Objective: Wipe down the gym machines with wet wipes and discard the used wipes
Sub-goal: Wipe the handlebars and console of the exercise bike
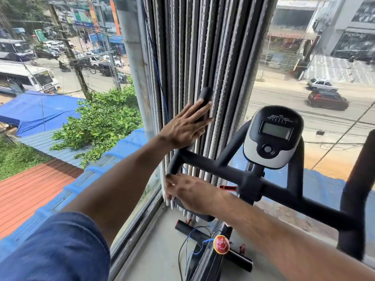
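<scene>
A black exercise bike fills the right half, with its handlebar and a grey-and-black console. My left hand lies flat with straight fingers against the upright left handle end. My right hand, blurred, is lower down at the bend of the left handlebar. Its fingers curl there, and a small scrap of white wet wipe shows between them. Most of the wipe is hidden by the hand.
Folded grey vertical blinds hang right behind the left handle, in the corner of two large windows. The bike's right handle rises at the far right. A red knob and a blue cable sit low on the frame, above the grey floor.
</scene>
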A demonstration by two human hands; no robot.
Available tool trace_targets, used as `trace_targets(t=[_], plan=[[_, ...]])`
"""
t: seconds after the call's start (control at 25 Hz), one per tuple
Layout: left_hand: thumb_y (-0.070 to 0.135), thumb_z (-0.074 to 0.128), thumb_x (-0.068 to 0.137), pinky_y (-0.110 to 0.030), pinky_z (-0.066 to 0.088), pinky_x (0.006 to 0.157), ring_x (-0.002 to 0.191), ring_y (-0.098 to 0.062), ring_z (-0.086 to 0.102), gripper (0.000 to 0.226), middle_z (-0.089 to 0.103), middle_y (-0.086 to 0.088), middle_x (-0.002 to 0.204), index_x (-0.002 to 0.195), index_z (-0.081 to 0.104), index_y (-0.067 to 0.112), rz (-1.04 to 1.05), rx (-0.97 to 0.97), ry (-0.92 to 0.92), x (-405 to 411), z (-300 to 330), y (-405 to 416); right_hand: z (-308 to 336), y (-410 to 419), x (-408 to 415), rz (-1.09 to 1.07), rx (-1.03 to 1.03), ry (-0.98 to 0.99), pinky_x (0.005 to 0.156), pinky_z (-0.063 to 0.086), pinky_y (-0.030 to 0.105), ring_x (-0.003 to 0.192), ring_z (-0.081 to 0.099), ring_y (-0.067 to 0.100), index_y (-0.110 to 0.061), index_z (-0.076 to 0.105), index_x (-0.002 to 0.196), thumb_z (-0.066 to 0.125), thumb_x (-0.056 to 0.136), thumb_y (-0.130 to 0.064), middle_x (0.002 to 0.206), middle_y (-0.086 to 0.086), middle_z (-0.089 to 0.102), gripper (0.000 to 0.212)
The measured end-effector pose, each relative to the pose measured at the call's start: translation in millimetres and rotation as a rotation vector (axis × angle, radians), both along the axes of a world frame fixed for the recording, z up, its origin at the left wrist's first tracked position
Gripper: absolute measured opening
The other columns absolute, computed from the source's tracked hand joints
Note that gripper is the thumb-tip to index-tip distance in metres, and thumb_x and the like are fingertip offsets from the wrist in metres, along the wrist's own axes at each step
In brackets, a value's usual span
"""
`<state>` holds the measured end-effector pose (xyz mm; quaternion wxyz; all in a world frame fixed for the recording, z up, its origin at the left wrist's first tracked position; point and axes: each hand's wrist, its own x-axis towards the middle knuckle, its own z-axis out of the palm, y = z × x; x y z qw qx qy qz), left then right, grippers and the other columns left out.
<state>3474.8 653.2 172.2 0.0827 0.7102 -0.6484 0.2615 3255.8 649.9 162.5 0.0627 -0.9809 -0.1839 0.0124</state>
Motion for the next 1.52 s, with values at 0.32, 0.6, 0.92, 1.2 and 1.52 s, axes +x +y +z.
trace_targets(t=[0.32,0.6,0.92,1.2,1.52], plan=[[0.057,0.02,0.107,-0.052,0.011,0.129,0.161,-0.022,-0.007,0.068,-0.007,-0.001,0.172,0.16,0.035,0.019,0.162,-0.017,0.434,-55,-39,35,14,-32,-70,-0.081,0.098,0.143,0.091,0.043,0.022,0.099,0.058,0.01,-0.024,0.074,0.109,0.056,0.1,-0.006,0.113,-0.011,0.046,0.026],[0.074,0.003,0.1,-0.049,0.013,0.129,0.16,-0.014,-0.002,0.077,0.001,0.003,0.174,0.163,0.021,0.035,0.329,-0.014,0.5,-120,-55,66,13,-36,-134,-0.244,0.362,-0.068,0.088,0.052,0.033,0.093,0.063,0.008,-0.023,0.073,0.107,0.058,0.1,-0.01,0.108,-0.011,0.056,0.021],[0.074,0.015,0.099,-0.044,-0.006,0.128,0.158,-0.007,-0.016,0.073,-0.013,0.01,0.173,0.164,0.008,0.042,0.273,0.044,0.531,-189,-62,81,-45,-1,-257,-0.647,1.447,-0.046,0.061,0.054,0.033,0.076,0.066,0.016,-0.025,0.076,0.104,0.076,0.089,-0.04,0.094,0.002,0.073,0.022],[0.066,0.02,0.105,-0.057,0.003,0.129,0.159,-0.009,-0.013,0.069,-0.007,0.007,0.174,0.166,0.015,0.033,0.087,0.125,0.394,-229,-57,63,-99,11,-285,-1.045,2.164,-0.07,0.055,0.056,0.03,0.067,0.065,0.023,-0.003,0.074,0.11,0.065,0.087,-0.008,0.092,0.018,0.072,0.025],[0.058,0.022,0.109,-0.055,0.002,0.129,0.16,-0.016,-0.009,0.066,-0.004,0.003,0.174,0.166,0.013,0.027,-0.092,0.179,0.262,-241,-42,39,-115,-20,-271,-1.126,2.454,-0.304,0.079,0.061,0.031,0.083,0.074,0.02,-0.004,0.069,0.109,0.056,0.098,0.001,0.102,0.015,0.075,0.018]])
